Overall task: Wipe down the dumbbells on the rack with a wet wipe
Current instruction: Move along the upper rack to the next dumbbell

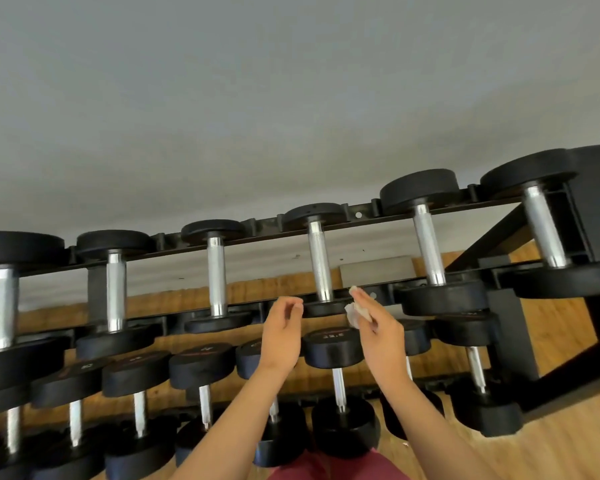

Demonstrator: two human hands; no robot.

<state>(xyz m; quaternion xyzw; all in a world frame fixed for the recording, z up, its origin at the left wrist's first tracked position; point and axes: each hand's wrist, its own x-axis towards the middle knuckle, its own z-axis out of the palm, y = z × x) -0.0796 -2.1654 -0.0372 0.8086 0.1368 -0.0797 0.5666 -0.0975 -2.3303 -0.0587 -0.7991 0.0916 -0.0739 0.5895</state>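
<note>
1. The right hand [378, 327] pinches the wet wipe [352, 315] in its fingers, just right of the top-shelf dumbbell [321, 261] and beside its front head.
2. The dumbbell's handle runs from the front rail of the rack [586, 202] to the back rail.
3. The left hand [283, 327], loosely curled and empty, hovers just left of the same head.

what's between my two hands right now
In the head view, the near black head of a top-row dumbbell sits between the left hand and the right hand, which holds the wet wipe.

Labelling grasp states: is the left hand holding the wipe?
No, the wet wipe is in the right hand, while the left hand holds nothing.
</note>
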